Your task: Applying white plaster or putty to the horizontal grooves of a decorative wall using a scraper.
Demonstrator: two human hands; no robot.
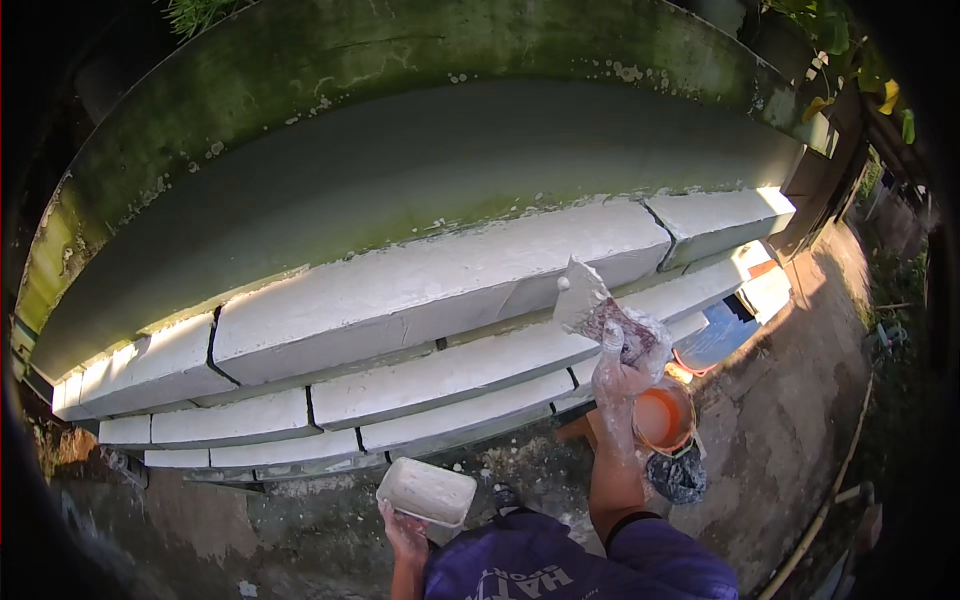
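Right hand (pixel 634 358), white-smeared, fingers wrapped round a coated scraper (pixel 580 300) over white ledges (pixel 430 275); left hand's (pixel 406 534) fingers hold a pale tub (pixel 430 490) near the ground, so slick skin or one-ended grip could let either slip.

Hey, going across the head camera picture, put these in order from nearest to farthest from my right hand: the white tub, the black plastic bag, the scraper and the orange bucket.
From your right hand:
1. Scraper: in its grip.
2. Orange bucket: just below, slightly right.
3. Black plastic bag: below the bucket.
4. White tub: lower left, in your left hand.
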